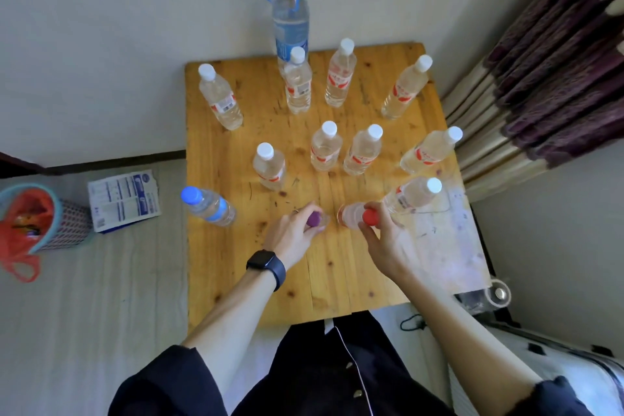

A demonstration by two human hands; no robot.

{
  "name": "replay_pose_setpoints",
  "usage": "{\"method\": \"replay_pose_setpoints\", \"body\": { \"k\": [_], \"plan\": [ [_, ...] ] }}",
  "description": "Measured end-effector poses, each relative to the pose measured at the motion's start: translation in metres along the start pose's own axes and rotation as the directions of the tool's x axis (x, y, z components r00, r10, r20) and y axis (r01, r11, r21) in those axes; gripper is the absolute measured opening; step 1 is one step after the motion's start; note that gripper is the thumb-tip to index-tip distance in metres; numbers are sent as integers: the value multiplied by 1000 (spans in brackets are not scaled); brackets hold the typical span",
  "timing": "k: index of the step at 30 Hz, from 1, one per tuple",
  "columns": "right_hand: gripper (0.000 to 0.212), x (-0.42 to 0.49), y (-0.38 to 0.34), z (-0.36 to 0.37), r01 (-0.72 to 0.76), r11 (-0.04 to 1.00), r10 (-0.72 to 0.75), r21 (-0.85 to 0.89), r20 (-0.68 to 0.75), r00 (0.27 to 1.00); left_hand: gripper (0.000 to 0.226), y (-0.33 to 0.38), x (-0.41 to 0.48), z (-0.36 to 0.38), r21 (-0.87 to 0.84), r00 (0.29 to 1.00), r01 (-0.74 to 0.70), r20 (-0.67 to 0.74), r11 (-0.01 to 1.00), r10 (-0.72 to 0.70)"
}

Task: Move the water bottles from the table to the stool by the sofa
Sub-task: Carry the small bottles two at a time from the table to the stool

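Several clear water bottles with white caps stand on the wooden table (236, 263). A tall bottle with a blue cap and handle (290, 17) stands at the back edge. A small blue-capped bottle (209, 206) is at the left edge. My left hand (293, 233) grips a small bottle with a purple cap (314, 219) near the table's middle. My right hand (381, 240) grips a small bottle with a red cap (353, 214) just beside it. Both bottles are still on the table. No stool or sofa is in view.
A wall runs behind the table. A striped curtain (540, 78) hangs to the right. On the floor to the left lie a printed paper pack (123, 201) and a basket with a red bag (37, 219). A tape roll (499, 294) sits by the table's right front corner.
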State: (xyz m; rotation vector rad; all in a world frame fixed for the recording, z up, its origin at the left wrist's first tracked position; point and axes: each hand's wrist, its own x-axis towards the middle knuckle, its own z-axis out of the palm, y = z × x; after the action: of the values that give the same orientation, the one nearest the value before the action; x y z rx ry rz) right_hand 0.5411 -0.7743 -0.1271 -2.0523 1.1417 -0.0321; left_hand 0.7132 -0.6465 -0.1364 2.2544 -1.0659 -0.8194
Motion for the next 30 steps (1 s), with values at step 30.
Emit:
{"method": "replay_pose_setpoints", "body": {
  "k": [30],
  "plan": [
    [61, -36, 12, 65, -231, 920, 259, 317, -48, 965, 39, -32, -35, 50, -270, 968, 238, -10, 933, -250]
  ]
}}
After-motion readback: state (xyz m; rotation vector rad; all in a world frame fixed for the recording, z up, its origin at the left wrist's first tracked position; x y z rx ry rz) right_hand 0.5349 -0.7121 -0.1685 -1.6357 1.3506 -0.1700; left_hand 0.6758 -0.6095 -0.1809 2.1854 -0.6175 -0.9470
